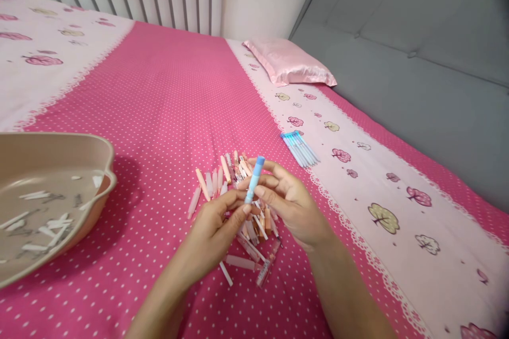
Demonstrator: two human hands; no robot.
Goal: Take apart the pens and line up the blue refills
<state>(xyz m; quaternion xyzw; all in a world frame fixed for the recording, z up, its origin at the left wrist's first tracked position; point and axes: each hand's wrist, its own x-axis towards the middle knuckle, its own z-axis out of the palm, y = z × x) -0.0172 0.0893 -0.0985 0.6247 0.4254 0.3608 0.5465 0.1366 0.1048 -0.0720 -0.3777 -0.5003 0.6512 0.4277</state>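
A short blue pen [255, 177], light blue with a darker blue top end, is held up at a slight tilt between my hands. My left hand [217, 228] pinches its lower end between thumb and fingers. My right hand [296, 204] grips its middle from the right, thumb in front and fingers behind. Beneath both hands lies a loose pile of pink pen parts [202, 184] and white sticks, partly hidden by my fingers. A clear tube with markings [263, 273] lies at the pile's near edge, with a white stick [226, 274] to its left.
At the left stands a beige basin [107, 156] holding white pieces and small greyish bits. Several blue pens [300, 148] lie in a neat row to the right. A pink pillow [292, 61] rests farther back, beside the grey padded headboard [397, 42]. Pink dotted bedding [170, 79] lies underneath.
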